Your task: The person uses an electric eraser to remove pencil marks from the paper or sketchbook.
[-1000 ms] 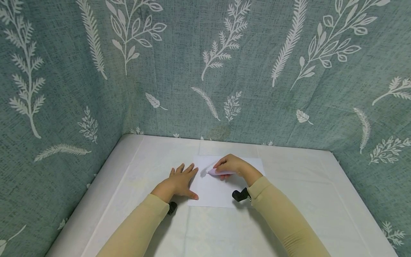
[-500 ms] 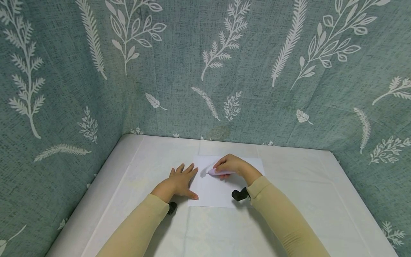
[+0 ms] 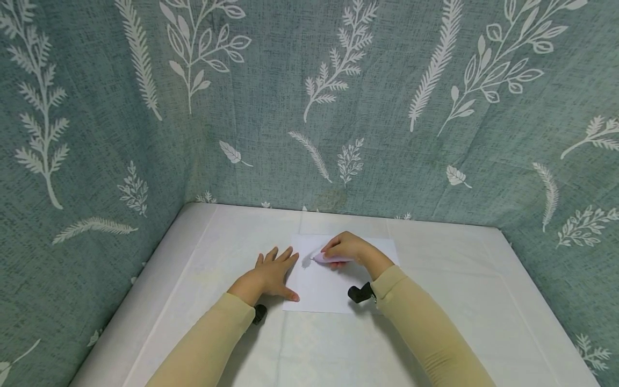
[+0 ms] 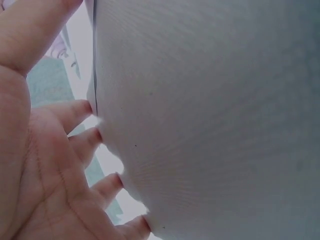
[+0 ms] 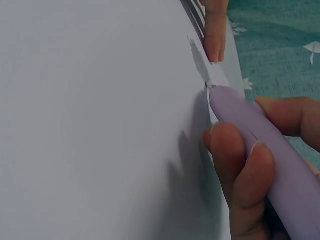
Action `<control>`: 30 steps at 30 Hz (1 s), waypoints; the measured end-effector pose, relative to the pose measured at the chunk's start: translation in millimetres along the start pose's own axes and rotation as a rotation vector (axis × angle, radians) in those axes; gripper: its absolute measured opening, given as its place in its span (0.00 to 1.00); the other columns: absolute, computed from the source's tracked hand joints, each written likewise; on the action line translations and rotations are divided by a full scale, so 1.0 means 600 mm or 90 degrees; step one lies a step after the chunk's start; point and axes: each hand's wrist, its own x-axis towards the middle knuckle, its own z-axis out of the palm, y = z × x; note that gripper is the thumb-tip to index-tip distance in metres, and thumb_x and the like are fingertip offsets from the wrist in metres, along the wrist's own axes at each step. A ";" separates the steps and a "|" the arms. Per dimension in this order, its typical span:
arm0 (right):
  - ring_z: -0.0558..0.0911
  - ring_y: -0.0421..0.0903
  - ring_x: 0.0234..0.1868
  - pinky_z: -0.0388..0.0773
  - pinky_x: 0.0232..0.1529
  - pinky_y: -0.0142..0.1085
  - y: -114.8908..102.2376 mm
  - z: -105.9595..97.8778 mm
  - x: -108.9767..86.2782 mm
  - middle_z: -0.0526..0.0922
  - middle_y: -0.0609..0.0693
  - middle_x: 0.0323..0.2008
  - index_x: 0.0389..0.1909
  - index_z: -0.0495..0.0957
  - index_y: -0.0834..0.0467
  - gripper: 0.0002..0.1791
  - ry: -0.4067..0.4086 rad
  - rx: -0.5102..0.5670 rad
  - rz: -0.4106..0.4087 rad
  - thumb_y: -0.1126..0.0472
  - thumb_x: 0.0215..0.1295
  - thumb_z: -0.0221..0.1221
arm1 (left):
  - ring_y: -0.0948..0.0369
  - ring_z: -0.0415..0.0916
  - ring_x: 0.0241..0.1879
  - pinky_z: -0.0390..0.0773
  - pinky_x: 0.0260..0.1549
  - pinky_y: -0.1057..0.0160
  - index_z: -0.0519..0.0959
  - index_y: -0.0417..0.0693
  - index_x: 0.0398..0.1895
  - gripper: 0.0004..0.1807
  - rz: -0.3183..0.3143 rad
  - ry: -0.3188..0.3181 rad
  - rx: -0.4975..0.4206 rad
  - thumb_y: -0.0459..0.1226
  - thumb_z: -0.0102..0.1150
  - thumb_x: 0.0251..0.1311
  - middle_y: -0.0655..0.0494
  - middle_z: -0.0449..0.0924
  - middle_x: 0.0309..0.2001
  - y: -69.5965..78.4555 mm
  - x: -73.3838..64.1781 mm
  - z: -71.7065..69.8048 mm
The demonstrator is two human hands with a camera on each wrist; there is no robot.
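A sheet of white paper (image 3: 324,295) lies on the table in the head view. My left hand (image 3: 271,277) rests at its left edge, fingers spread and the thumb on the paper; the left wrist view shows that hand's palm (image 4: 55,175) and fingertips pressed down. My right hand (image 3: 349,248) grips a thick lilac pen-shaped tool (image 3: 333,259) tilted low over the upper part of the sheet, its narrow tip pointing left. In the right wrist view, the fingers and thumb wrap the lilac body (image 5: 270,145), and the small tip is right at the paper beside a grey streak (image 5: 200,62).
A white cloth covers the table (image 3: 454,301). Green leaf-patterned fabric (image 3: 271,97) hangs behind it and at both sides. A small black device (image 3: 361,293) sits at the right wrist, another (image 3: 260,313) at the left.
Almost nothing differs. The right wrist has shifted very slightly to the left, with the lilac tool still gripped; the left hand and the paper stay in place.
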 end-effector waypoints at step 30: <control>0.80 0.44 0.23 0.79 0.27 0.35 0.001 -0.005 -0.006 0.87 0.54 0.32 0.46 0.86 0.60 0.12 -0.035 0.027 0.030 0.66 0.62 0.64 | 0.38 0.37 0.77 0.40 0.69 0.31 0.55 0.51 0.80 0.63 0.000 0.003 -0.005 0.62 0.76 0.41 0.49 0.45 0.80 -0.003 0.001 0.002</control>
